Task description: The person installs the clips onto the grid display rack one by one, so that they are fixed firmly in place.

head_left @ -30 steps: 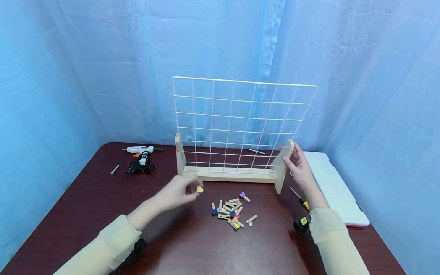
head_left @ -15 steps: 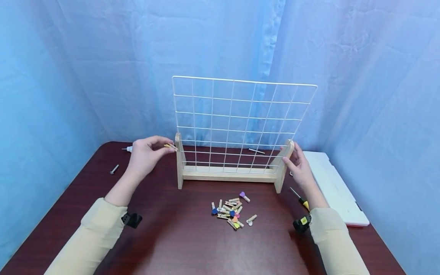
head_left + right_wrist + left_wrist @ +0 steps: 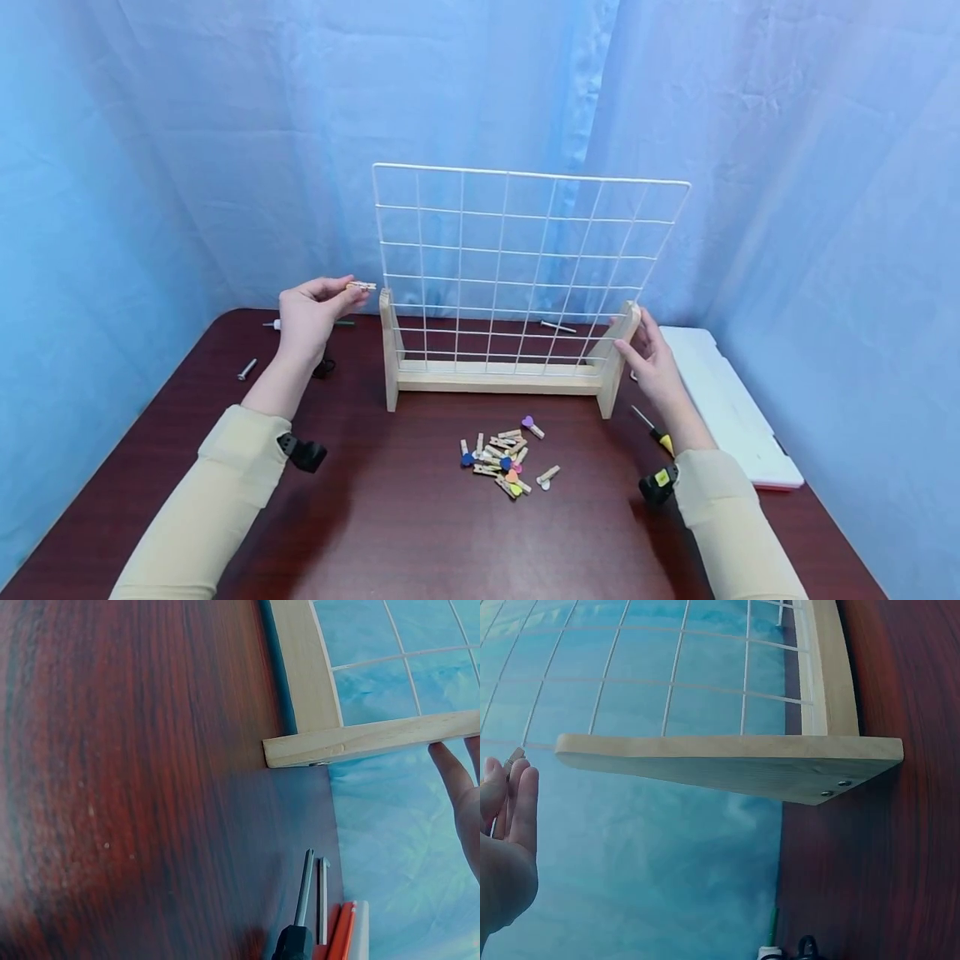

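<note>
A white wire grid (image 3: 517, 215) stands in a wooden stand (image 3: 498, 381). My left hand (image 3: 307, 321) pinches a small wooden clothespin (image 3: 363, 286) between thumb and fingertips, left of the grid and just above the stand's left upright. In the left wrist view the clothespin's tip (image 3: 516, 754) is right by the grid's edge. My right hand (image 3: 651, 360) holds the stand's right upright (image 3: 618, 358), thumb on the near side and the other fingers partly hidden behind. Several clothespins with coloured hearts (image 3: 502, 464) lie in a loose pile in front of the stand.
At the right lie a screwdriver (image 3: 654, 432) and a white case (image 3: 723, 408). One bolt (image 3: 247, 369) lies at the far left, another (image 3: 558, 327) behind the grid. A white tool (image 3: 277, 324) and black cable (image 3: 324, 367) are partly hidden behind my left hand.
My left hand has carried the clothespin from near the pile up and left, past the left upright to a spot above its top. The right hand keeps its hold.
</note>
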The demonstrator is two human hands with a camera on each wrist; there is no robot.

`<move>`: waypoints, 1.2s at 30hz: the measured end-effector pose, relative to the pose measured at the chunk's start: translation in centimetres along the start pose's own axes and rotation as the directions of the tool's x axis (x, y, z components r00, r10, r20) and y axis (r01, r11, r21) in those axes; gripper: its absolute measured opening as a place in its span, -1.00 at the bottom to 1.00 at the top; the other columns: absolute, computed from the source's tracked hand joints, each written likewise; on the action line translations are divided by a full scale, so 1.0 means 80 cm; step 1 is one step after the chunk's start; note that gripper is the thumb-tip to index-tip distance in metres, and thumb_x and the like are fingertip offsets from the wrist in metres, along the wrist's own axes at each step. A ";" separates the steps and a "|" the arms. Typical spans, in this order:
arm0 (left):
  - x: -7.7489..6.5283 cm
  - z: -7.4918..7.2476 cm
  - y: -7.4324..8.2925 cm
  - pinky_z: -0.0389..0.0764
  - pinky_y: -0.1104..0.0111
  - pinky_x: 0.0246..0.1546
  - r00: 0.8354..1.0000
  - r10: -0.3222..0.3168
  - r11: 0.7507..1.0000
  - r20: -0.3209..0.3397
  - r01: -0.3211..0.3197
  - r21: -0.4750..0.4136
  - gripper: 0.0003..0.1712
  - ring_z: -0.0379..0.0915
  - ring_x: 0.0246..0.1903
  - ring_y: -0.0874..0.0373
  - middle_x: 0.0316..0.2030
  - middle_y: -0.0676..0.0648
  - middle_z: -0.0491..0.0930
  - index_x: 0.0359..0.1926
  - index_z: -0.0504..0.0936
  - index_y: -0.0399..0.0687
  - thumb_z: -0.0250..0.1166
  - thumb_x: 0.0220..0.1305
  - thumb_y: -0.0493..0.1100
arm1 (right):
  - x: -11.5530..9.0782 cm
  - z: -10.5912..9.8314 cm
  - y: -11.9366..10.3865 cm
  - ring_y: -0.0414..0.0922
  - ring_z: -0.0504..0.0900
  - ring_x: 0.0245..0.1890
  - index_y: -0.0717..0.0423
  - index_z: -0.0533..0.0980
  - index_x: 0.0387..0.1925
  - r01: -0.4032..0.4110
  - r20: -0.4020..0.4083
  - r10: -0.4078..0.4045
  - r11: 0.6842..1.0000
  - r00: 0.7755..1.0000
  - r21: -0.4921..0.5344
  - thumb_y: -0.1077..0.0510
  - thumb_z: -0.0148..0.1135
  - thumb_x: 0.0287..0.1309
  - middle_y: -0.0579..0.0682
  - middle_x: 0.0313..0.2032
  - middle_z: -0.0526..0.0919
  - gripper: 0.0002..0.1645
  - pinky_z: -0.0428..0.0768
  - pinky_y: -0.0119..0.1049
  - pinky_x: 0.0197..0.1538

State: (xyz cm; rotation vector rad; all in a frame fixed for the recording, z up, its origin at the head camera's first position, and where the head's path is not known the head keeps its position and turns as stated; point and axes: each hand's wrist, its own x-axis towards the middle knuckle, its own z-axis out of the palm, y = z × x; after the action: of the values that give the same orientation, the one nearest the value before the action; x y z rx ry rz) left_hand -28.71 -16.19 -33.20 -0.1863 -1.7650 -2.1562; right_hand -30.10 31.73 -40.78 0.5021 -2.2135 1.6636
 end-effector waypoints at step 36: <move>0.017 0.026 -0.033 0.52 0.35 -0.18 0.985 -0.006 0.958 -0.173 0.055 0.283 -0.61 0.49 -0.23 0.23 -0.36 0.05 0.65 -0.23 0.67 -0.10 0.33 -0.04 0.04 | -0.002 0.008 -0.018 0.01 0.34 0.14 -0.07 0.02 0.33 0.019 0.023 -0.019 1.000 1.000 0.005 0.33 -0.03 0.20 0.27 0.15 0.34 -0.29 0.43 -0.60 -0.03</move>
State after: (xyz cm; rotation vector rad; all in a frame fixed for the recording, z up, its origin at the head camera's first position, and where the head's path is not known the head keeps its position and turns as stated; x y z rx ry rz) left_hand -31.11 -14.01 -34.73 0.0964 -1.9611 -1.8449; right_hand -29.36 30.74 -39.81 0.5442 -2.2149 1.6615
